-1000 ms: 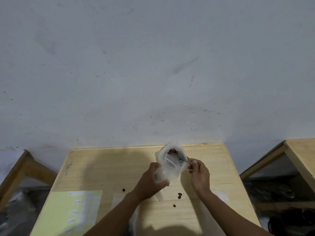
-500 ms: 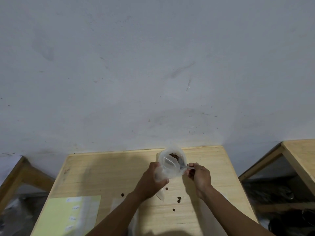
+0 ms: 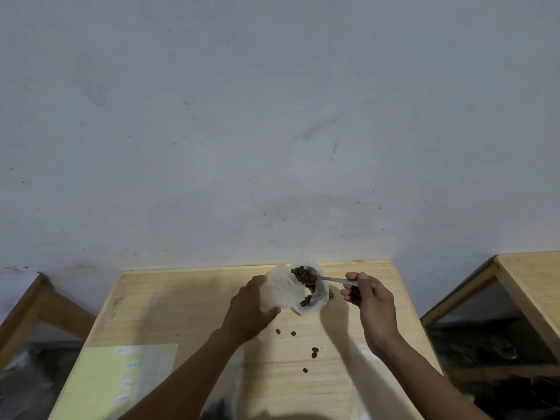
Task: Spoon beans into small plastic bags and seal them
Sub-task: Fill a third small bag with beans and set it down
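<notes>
Five loose beans [image 3: 314, 352] already lie near the table's [image 3: 181, 304] middle, and more could follow: the spoon [image 3: 328, 279] is heaped, and the bag [image 3: 298, 287] is soft, so its mouth may sag if I tip too early. My left hand [image 3: 250, 310] curls round the bag near the far edge. My right hand [image 3: 368, 298] pinches the spoon handle, bowl inside the bag's mouth.

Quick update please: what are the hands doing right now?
Left hand holds bag open. Right hand tips spoon of beans in. Stray beans on table.
</notes>
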{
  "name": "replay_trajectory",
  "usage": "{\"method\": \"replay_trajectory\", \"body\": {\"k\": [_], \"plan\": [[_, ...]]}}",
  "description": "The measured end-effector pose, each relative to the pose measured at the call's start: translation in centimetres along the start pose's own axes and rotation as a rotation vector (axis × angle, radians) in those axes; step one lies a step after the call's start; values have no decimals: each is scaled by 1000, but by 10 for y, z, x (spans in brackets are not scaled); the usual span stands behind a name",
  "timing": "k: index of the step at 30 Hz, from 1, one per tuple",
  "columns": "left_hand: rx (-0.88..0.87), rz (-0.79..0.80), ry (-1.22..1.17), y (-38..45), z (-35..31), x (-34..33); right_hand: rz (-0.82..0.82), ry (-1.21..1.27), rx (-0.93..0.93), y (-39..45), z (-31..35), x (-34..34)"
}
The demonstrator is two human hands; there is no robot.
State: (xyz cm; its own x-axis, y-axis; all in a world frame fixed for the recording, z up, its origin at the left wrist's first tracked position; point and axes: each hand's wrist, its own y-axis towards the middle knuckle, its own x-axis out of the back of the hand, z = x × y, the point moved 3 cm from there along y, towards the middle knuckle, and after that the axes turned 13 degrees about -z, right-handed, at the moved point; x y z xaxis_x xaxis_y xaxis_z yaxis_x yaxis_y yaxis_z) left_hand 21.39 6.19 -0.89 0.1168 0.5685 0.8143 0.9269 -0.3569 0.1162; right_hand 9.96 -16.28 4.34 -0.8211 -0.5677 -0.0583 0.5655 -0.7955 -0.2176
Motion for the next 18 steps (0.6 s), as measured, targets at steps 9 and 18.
{"method": "replay_trajectory", "body": {"k": [9, 18], "plan": [[-2, -58, -4, -1, 4, 8, 73, -5, 86, -19, -3, -4], [81, -115, -55, -10, 20, 19, -19, 52, 61, -17, -7, -2]]}}
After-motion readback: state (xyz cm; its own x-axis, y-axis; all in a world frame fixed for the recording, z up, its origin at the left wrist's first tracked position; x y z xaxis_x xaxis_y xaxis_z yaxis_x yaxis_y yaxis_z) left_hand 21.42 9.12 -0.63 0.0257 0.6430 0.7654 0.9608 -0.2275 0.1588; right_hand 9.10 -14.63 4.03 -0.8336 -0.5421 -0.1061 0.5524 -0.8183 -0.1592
